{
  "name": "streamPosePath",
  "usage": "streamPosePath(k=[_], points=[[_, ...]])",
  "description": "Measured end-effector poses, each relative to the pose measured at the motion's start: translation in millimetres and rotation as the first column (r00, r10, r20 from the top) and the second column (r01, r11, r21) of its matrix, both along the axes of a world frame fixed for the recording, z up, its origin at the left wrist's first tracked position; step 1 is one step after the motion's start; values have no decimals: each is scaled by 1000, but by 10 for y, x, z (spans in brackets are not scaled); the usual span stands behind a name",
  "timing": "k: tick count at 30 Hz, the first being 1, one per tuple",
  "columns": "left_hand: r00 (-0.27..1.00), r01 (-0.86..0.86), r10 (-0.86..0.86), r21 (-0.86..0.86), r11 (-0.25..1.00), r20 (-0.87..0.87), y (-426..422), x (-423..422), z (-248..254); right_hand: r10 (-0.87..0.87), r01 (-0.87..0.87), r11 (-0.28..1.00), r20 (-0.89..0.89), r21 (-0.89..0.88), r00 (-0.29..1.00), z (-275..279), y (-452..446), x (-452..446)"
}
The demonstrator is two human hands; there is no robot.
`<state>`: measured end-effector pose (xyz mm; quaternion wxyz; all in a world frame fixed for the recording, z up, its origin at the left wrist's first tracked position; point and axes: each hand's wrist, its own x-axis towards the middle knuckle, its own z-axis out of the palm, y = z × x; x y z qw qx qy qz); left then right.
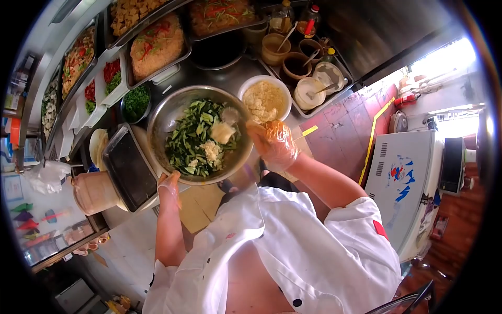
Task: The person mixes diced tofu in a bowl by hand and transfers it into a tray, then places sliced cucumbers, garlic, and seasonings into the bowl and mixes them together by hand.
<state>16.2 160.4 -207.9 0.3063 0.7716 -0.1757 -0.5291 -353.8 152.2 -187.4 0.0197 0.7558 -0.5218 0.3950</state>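
Observation:
A large steel mixing bowl is tilted in front of me. Chopped green vegetables lie in it, with a clump of minced garlic and a pale, blurred lump on top. At its lower left, my left hand is closed on the rim, in a clear plastic glove. My right hand, gloved too, is closed at the right side of the rim; its fingertips are partly hidden. Just beyond the right hand stands a white bowl of minced garlic.
Seasoning pots with spoons and bottles crowd a tray at the back right. Food trays line the back left. A small bowl of chopped greens and a dark tray stand left. A white freezer is at the right.

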Motion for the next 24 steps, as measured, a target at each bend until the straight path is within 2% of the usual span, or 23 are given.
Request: streamPosePath(k=[2, 4, 6, 7, 9, 12, 13, 14, 15, 16, 17, 18, 20, 21, 22, 23, 24], points=[[997, 75, -75, 2, 997, 28, -27, -49, 75, 54, -45, 988, -55, 148, 997, 40, -72, -189], [998, 54, -55, 10, 998, 41, -21, -36, 7, -88, 119, 925, -101, 362, 991, -336, -173, -553], [998, 31, -32, 16, 999, 55, -22, -21, -59, -87, 96, 987, -71, 129, 994, -533, -279, -849], [998, 7, -9, 25, 1000, 65, -18, -14, -82, -86, 95, 987, -71, 128, 994, -594, -339, -923], [997, -16, 14, 33, 999, 77, -2, -18, -76, -62, 64, 998, -119, 13, 991, -718, -423, -1008], [998, -8, 9, -25, 1000, 59, 14, -13, -62, -41, 52, 996, -142, 74, 989, -1093, -443, -1026], [998, 10, -9, -21, 1000, 61, 21, 35, -108, -75, 79, 993, -48, 93, 996, -1173, -429, -962], [998, 27, -26, -18, 999, 63, 24, 63, -143, -75, 79, 992, -47, 94, 996, -1248, -404, -893], [998, 27, -26, -17, 999, 63, 24, 52, -137, -242, 205, 953, 156, 224, 958, -1259, -382, -776], [998, 24, -21, -33, 999, 66, 24, 38, -121, -415, 289, 883, 325, 371, 850, -1188, -376, -649], [997, 20, -17, -49, 999, 69, 27, 27, -105, -536, 284, 764, 325, 580, 779, -1072, -371, -604], [997, 20, -17, -48, 999, 70, 28, 24, -93, -537, 284, 763, 325, 581, 779, -1302, -382, -675], [997, 31, -29, -14, 999, 78, 10, 22, -78, -561, 428, 783, 216, 450, 799, -1936, -441, -883], [997, 30, -29, -13, 999, 78, -1, 29, -110, -561, 428, 783, 216, 450, 799, -1855, -451, -907], [992, -37, 33, 29, 999, 119, -12, 39, -170, -685, 362, 691, 407, 626, 604, -1663, -458, -926], [982, -108, 96, 69, 992, 162, -18, 42, -208, -785, 230, 602, 515, 764, 344, -1550, -470, -939], [982, -112, 100, 71, 991, 160, -22, 29, -200, -784, 229, 602, 513, 765, 349, -1601, -483, -991]])
